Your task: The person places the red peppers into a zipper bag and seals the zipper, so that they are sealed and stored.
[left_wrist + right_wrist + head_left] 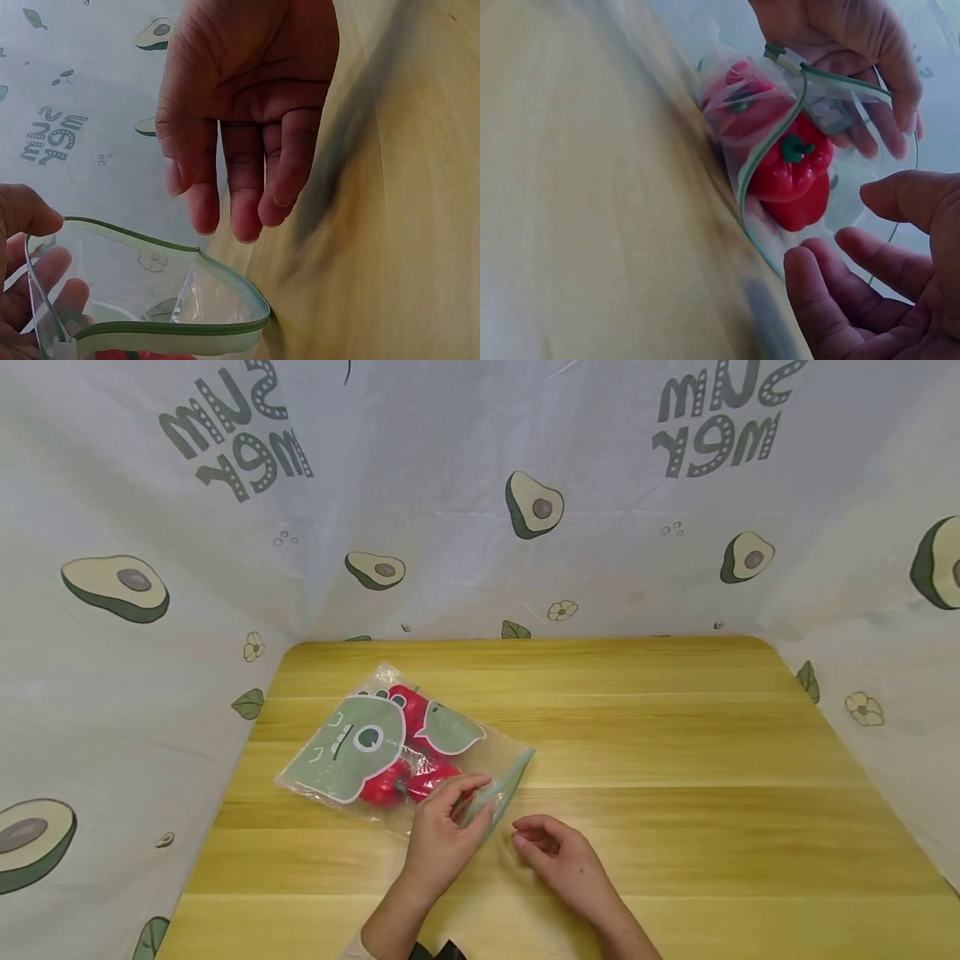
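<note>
A clear zip bag [456, 729] with a green monster print lies on the wooden table, its green-edged mouth [172, 328] gaping toward the right. Inside it are several red bell peppers [784, 180] with green stems. My left hand [441, 842] grips the bag's rim near the mouth, the thumb on one side and the fingers seen through the plastic in the left wrist view. Just right of the mouth, my right hand [564, 865] hovers with loosely bent fingers and nothing in them. In the right wrist view, its fingers [821, 296] are close to the bag's opening.
The wooden table [675, 743] stretches right and behind the bag. A pale curtain [465, 460] printed with avocados and lettering hangs behind and at both sides. Part of a black object [442, 952] shows at the bottom edge of the head view.
</note>
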A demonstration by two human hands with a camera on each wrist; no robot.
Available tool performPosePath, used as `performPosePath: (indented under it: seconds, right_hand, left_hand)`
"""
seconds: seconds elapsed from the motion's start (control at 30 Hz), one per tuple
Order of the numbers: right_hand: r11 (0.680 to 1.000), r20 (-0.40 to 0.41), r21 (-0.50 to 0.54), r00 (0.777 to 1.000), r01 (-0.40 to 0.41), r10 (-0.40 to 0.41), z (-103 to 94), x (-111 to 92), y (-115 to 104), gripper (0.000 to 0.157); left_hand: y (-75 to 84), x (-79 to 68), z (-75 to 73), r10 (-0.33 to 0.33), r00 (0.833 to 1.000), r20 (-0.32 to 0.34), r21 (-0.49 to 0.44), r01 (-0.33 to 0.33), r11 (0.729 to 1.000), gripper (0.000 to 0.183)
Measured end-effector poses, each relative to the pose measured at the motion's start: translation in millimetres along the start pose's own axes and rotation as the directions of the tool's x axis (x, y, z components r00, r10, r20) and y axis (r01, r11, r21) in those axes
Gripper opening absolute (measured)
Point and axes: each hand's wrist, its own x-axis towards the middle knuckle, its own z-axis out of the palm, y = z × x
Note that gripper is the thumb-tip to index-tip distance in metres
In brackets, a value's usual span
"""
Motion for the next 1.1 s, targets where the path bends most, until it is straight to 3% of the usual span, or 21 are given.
performPosePath:
  seconds: [0.2,0.3,0.53,0.63,0.67,0.7,0.73,0.8,0.87,0.9,0.93,1.0,1.03,1.1]
  right_hand:
    - [0.999,0.125,0.006,0.991,0.037,-0.037,7.1,-3.0,9.0,0.031]
    - [0.998,0.167,0.019,0.984,0.06,-0.062,10.3,-4.6,11.0,0.029]
    - [0.991,0.234,0.039,0.963,0.131,-0.137,11.9,-11.8,8.2,0.025]
    - [0.957,0.179,0.061,0.94,0.283,-0.29,13.8,-18.2,3.8,0.02]
    - [0.93,0.152,0.063,0.918,0.361,-0.367,14.5,-19.5,1.7,0.017]
    - [0.89,0.123,0.057,0.882,0.451,-0.455,15.5,-20.7,-0.1,0.014]
    - [0.838,0.096,0.041,0.832,0.545,-0.546,16.5,-21.2,-1.9,0.012]
    - [0.706,0.057,-0.031,0.707,0.707,-0.705,18.4,-20.3,-5.6,0.015]
    - [0.56,0.046,-0.132,0.57,0.818,-0.821,19.9,-17.3,-8.7,0.02]
    - [0.499,0.055,-0.187,0.516,0.846,-0.855,20.3,-15.8,-10.2,0.022]
    - [0.451,0.072,-0.245,0.48,0.858,-0.874,20.6,-14.2,-11.3,0.024]
    - [0.372,0.126,-0.372,0.443,0.851,-0.888,21.0,-10.8,-12.2,0.03]
    - [0.342,0.157,-0.427,0.441,0.837,-0.884,21.2,-8.8,-12.1,0.033]
    - [0.312,0.221,-0.519,0.478,0.796,-0.85,21.6,-5.8,-11.1,0.043]
  left_hand:
    - [-4.5,-4.9,-1.0,-0.049,0.997,0.054,0.069,0.045,0.997,0.041]
    - [-6.2,-8.5,-0.7,-0.043,0.997,0.057,0.093,0.038,0.995,0.041]
    - [-7.6,-16.4,-5.0,-0.068,0.998,-0.002,-0.05,0.068,0.996,0.024]
    - [-7.9,-17.2,-8.5,-0.042,0.998,-0.038,-0.096,0.039,0.995,0.022]
    - [-8.2,-16.8,-10.0,-0.03,0.999,-0.046,-0.105,0.025,0.994,0.022]
    - [-8.6,-16.7,-12.0,-0.014,0.999,-0.049,-0.109,0.009,0.994,0.021]
    - [-8.9,-16.7,-14.4,0.007,0.999,-0.047,-0.106,-0.012,0.994,0.021]
    - [-9.8,-17.4,-20.7,0.053,0.998,-0.036,-0.085,-0.056,0.995,0.02]
    - [-11.7,-19.1,-28.3,0.116,0.993,-0.016,-0.023,-0.116,0.993,0.02]
    - [-12.6,-20.3,-32.4,0.146,0.989,-0.003,0.02,-0.146,0.989,0.02]
    - [-13.3,-21.5,-36.6,0.176,0.984,0.011,0.067,-0.176,0.982,0.02]
    - [-14.5,-24.4,-44.9,0.208,0.977,0.043,0.152,-0.212,0.965,0.021]
    - [-14.9,-25.9,-48.9,0.215,0.975,0.06,0.193,-0.222,0.956,0.022]
    - [-14.7,-28.9,-55.9,0.206,0.975,0.085,0.255,-0.221,0.942,0.024]
